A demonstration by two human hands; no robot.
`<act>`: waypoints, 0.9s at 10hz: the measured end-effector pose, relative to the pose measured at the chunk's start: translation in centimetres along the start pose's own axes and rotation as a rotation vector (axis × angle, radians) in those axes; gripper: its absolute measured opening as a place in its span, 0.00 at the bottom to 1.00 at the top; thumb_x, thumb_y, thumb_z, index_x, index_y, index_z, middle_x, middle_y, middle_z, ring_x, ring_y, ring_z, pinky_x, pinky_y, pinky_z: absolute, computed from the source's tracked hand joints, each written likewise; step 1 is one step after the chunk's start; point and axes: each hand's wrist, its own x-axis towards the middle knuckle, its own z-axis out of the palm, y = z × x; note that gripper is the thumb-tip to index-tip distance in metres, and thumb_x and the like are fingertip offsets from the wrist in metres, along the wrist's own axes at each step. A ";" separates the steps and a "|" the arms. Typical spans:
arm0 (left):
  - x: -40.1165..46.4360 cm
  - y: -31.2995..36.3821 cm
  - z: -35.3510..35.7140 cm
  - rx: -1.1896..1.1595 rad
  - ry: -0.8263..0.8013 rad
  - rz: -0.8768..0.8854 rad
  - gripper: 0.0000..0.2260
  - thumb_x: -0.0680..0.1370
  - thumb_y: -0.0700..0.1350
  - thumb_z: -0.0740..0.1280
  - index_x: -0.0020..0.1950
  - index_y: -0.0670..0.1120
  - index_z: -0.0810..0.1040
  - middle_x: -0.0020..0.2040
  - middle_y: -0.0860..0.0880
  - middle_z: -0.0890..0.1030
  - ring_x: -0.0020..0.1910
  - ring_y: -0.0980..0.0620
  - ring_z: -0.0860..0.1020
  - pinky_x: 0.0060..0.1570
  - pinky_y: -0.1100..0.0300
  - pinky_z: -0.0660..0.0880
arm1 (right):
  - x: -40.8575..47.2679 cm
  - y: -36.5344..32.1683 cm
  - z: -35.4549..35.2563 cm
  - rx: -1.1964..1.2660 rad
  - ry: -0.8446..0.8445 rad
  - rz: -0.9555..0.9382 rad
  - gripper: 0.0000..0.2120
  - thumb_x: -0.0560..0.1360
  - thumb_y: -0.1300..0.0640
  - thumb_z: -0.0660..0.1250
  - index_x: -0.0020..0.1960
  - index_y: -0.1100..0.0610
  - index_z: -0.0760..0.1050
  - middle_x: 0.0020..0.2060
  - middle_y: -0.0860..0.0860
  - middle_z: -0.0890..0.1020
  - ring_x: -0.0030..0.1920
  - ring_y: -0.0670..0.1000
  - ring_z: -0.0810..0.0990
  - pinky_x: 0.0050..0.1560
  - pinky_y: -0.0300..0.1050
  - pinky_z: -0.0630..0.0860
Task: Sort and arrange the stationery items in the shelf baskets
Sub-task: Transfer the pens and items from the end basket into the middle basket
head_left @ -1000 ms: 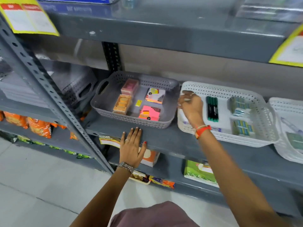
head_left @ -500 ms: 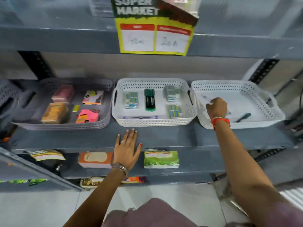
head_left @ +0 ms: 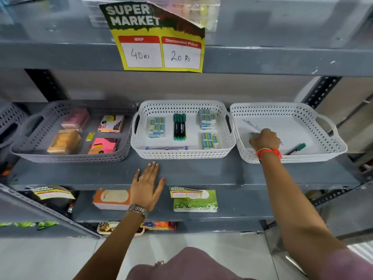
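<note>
Three baskets in a row on a grey metal shelf (head_left: 201,174): grey basket (head_left: 68,156) at left, middle white basket (head_left: 182,153), right white basket (head_left: 323,152).

In the middle one, green markers (head_left: 179,126) side by side, long axes running front to back, caps toward the back wall; a pen (head_left: 166,147) lying crosswise along the front wall; eraser packs (head_left: 157,127) on either side. In the right one, a single green marker (head_left: 296,148) lying on a slant, cap end up and to the right, and another pen (head_left: 252,124) angled from the back left toward the hand. In the grey one, pads of sticky notes (head_left: 104,145) — pink, orange, peach.

Yellow price tag (head_left: 159,37) hanging from the shelf above, pale tiled floor (head_left: 50,259) below, more goods on the lower shelf.

Right hand (head_left: 264,140) down inside the right basket near its front left, knuckles up, fingers curled over a small greyish packet (head_left: 253,136) — hold not clear enough to tell. Left hand (head_left: 146,188) flat on the shelf edge, fingers spread, holding nothing.
</note>
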 end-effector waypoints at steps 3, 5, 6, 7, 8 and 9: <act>-0.1 -4.1 -1.3 -0.010 0.059 -0.163 0.32 0.74 0.58 0.45 0.71 0.42 0.68 0.71 0.44 0.70 0.72 0.46 0.65 0.72 0.48 0.54 | -3.7 -10.6 -2.0 0.242 0.198 -0.243 0.21 0.68 0.55 0.69 0.53 0.70 0.74 0.52 0.68 0.81 0.54 0.65 0.79 0.55 0.54 0.75; 0.3 -4.3 -1.4 0.025 -0.008 -0.169 0.31 0.74 0.58 0.48 0.69 0.42 0.70 0.70 0.44 0.72 0.70 0.45 0.69 0.69 0.44 0.60 | -8.4 -19.0 1.8 0.291 -0.123 -0.294 0.21 0.66 0.52 0.72 0.53 0.65 0.77 0.53 0.63 0.82 0.56 0.61 0.81 0.55 0.51 0.79; 0.2 -4.8 -1.3 0.058 -0.018 -0.151 0.29 0.74 0.58 0.51 0.66 0.43 0.74 0.67 0.45 0.76 0.66 0.45 0.74 0.68 0.48 0.63 | -10.4 -22.2 4.6 0.283 -0.260 -0.335 0.16 0.65 0.56 0.71 0.50 0.62 0.76 0.54 0.62 0.83 0.56 0.59 0.81 0.55 0.51 0.80; 0.2 -5.3 -1.3 0.053 -0.014 -0.118 0.28 0.74 0.58 0.53 0.65 0.43 0.75 0.65 0.45 0.77 0.64 0.45 0.76 0.65 0.50 0.57 | -11.6 -24.0 7.0 0.257 -0.325 -0.368 0.21 0.65 0.56 0.72 0.54 0.64 0.77 0.55 0.62 0.82 0.57 0.60 0.80 0.54 0.50 0.79; 0.3 -5.4 -1.3 0.046 -0.024 -0.101 0.27 0.73 0.57 0.54 0.64 0.43 0.76 0.64 0.45 0.78 0.63 0.45 0.76 0.64 0.50 0.58 | -12.2 -24.9 8.5 0.212 -0.332 -0.385 0.23 0.67 0.53 0.73 0.57 0.65 0.76 0.57 0.62 0.80 0.60 0.61 0.78 0.57 0.51 0.78; 0.2 -5.4 -1.3 0.062 -0.029 -0.093 0.27 0.73 0.57 0.54 0.64 0.43 0.76 0.64 0.45 0.78 0.63 0.46 0.77 0.63 0.50 0.58 | -12.2 -25.1 9.2 0.201 -0.321 -0.410 0.23 0.70 0.53 0.72 0.59 0.65 0.75 0.59 0.63 0.79 0.62 0.61 0.76 0.60 0.52 0.77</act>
